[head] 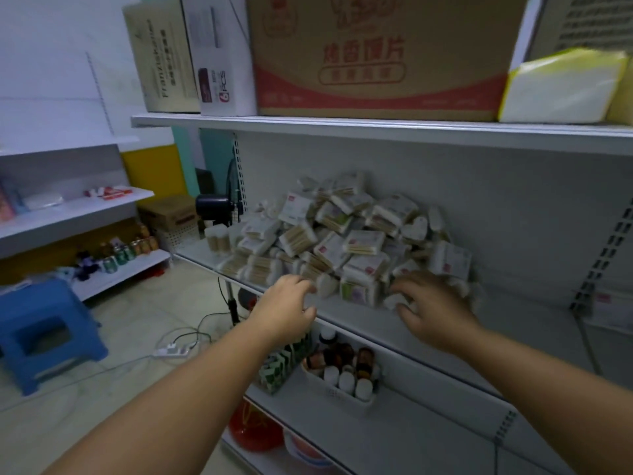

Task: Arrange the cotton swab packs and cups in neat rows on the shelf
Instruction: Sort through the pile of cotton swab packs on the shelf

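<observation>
Middle white shelf [513,320] heaped with a loose pile of cotton swab packs [346,234], wooden sticks visible through clear wrap. Round cotton swab cups [217,238] upright at the pile's left end. Left hand [286,311] at the shelf's front edge, fingers loosely curled, just short of the pile. Right hand [431,310] spread over the pile's front right, fingertips on small white packs. Above, a red-printed cardboard box [376,63]. Below, a white basket [342,394] of brown bottles. On the floor at left, a blue plastic stool [48,323] and a white power strip [171,351].
</observation>
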Available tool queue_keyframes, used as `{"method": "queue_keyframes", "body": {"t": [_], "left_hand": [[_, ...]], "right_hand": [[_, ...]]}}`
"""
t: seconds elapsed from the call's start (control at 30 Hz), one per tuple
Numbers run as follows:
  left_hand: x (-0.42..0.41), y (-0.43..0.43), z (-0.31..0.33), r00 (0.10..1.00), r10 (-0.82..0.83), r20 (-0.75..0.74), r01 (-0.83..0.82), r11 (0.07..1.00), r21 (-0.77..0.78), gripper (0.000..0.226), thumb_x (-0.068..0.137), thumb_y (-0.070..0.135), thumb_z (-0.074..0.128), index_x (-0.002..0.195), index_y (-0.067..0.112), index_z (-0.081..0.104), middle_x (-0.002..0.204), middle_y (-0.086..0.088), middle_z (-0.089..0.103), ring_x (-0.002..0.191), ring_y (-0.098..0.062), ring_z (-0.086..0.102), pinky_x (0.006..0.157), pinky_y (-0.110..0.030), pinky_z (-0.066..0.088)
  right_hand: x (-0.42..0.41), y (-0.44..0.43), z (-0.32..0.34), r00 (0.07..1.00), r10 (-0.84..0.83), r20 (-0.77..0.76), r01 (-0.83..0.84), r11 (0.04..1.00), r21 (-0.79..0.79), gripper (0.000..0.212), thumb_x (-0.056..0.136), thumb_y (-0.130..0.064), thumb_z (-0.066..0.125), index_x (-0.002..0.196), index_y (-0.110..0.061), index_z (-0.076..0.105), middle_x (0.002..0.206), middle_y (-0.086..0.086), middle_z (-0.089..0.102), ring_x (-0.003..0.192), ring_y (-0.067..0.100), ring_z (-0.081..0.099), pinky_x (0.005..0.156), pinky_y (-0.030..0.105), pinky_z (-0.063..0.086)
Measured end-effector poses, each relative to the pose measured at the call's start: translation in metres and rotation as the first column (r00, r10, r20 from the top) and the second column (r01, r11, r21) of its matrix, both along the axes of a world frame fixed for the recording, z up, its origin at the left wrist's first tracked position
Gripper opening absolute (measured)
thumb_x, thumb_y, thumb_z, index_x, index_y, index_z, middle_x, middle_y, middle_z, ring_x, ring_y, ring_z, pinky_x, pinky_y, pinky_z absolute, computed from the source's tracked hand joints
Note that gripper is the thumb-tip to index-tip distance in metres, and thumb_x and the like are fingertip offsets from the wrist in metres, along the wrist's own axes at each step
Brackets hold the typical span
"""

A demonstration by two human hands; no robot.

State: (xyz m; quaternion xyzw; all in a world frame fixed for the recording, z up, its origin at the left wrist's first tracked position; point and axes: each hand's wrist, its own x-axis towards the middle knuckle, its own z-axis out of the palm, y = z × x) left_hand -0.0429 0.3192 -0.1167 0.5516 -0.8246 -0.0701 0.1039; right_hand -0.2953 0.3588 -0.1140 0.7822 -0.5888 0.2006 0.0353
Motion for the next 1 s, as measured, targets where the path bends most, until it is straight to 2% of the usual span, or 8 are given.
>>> {"method": "queue_keyframes", "body": {"t": [0.17, 0.27, 0.37, 0.53, 0.67, 0.83, 0.93, 1.0], "left_hand": [[0.019, -0.051, -0.004, 0.999, 0.047, 0.005, -0.047, 0.999, 0.008, 0.043, 0.094, 0.034, 0.045, 0.134, 0.022, 0.045, 0.136, -0.002, 0.044, 0.127, -0.021, 0.038, 0.103, -0.035, 0.038], [0.028, -0.083, 0.000, 0.998, 0.065, 0.001, -0.065, 0.998, -0.012, 0.043, 0.090, 0.029, 0.050, 0.131, 0.019, 0.049, 0.131, -0.005, 0.050, 0.117, -0.022, 0.047, 0.092, -0.032, 0.044], [0.040, -0.118, 0.009, 0.996, 0.090, -0.027, -0.091, 0.994, -0.053, 0.050, 0.086, 0.026, 0.056, 0.134, 0.018, 0.047, 0.133, -0.006, 0.051, 0.118, -0.024, 0.049, 0.086, -0.030, 0.044], [0.043, -0.168, 0.009, 0.993, 0.086, -0.085, -0.094, 0.991, -0.095, 0.067, 0.082, 0.041, 0.065, 0.140, 0.024, 0.036, 0.141, -0.002, 0.042, 0.127, -0.023, 0.040, 0.096, -0.031, 0.038], [0.031, -0.191, 0.002, 0.980, 0.023, -0.197, -0.027, 0.999, -0.017, 0.081, 0.077, 0.051, 0.069, 0.143, 0.025, 0.030, 0.144, -0.001, 0.034, 0.132, -0.022, 0.034, 0.102, -0.034, 0.034], [0.029, -0.208, -0.012, 0.943, -0.063, -0.326, 0.043, 0.997, -0.067, 0.084, 0.071, 0.055, 0.072, 0.140, 0.022, 0.036, 0.134, -0.007, 0.044, 0.126, -0.028, 0.040, 0.105, -0.040, 0.037], [0.037, -0.209, -0.002, 0.893, -0.124, -0.432, 0.100, 0.992, -0.078, 0.079, 0.074, 0.049, 0.072, 0.140, 0.025, 0.036, 0.135, -0.001, 0.046, 0.124, -0.021, 0.043, 0.099, -0.031, 0.038], [0.045, -0.207, 0.010, 0.820, -0.171, -0.546, 0.128, 0.985, -0.117, 0.073, 0.076, 0.042, 0.073, 0.139, 0.029, 0.038, 0.131, 0.006, 0.049, 0.118, -0.014, 0.048, 0.093, -0.024, 0.038]], "right_hand": [[0.022, -0.061, 0.011, 0.998, -0.031, 0.057, 0.035, 0.997, -0.067, 0.025, 0.092, -0.024, 0.054, 0.112, -0.012, 0.062, 0.111, 0.003, 0.058, 0.101, 0.024, 0.057, 0.077, 0.025, 0.040], [0.024, -0.100, 0.011, 0.996, -0.072, 0.061, 0.080, 0.988, -0.132, 0.034, 0.083, -0.031, 0.065, 0.106, -0.006, 0.065, 0.110, 0.012, 0.063, 0.099, 0.032, 0.060, 0.083, 0.036, 0.047], [0.024, -0.130, 0.013, 0.992, -0.125, 0.005, 0.125, 0.987, -0.102, 0.056, 0.078, -0.047, 0.069, 0.118, -0.009, 0.060, 0.128, 0.012, 0.056, 0.115, 0.032, 0.053, 0.094, 0.042, 0.045], [0.030, -0.156, 0.019, 0.979, -0.140, -0.147, 0.136, 0.990, -0.038, 0.073, 0.075, -0.064, 0.061, 0.129, -0.016, 0.049, 0.132, 0.006, 0.048, 0.121, 0.026, 0.046, 0.102, 0.037, 0.037], [0.035, -0.160, 0.016, 0.962, -0.140, -0.236, 0.139, 0.990, -0.019, 0.072, 0.074, -0.063, 0.062, 0.126, -0.014, 0.053, 0.129, 0.008, 0.053, 0.123, 0.028, 0.045, 0.104, 0.037, 0.037], [0.050, -0.157, 0.022, 0.969, -0.228, -0.098, 0.232, 0.972, 0.028, 0.049, 0.078, -0.042, 0.069, 0.116, -0.012, 0.059, 0.119, 0.005, 0.058, 0.111, 0.025, 0.054, 0.091, 0.033, 0.042], [0.061, -0.149, 0.031, 0.952, -0.301, -0.062, 0.301, 0.954, -0.013, 0.053, 0.071, -0.029, 0.076, 0.115, -0.005, 0.060, 0.116, 0.015, 0.059, 0.107, 0.034, 0.055, 0.092, 0.041, 0.043], [0.069, -0.141, 0.033, 0.947, -0.321, 0.008, 0.321, 0.944, -0.075, 0.050, 0.073, -0.031, 0.069, 0.112, -0.002, 0.059, 0.110, 0.018, 0.060, 0.098, 0.035, 0.057, 0.085, 0.044, 0.048]]}}
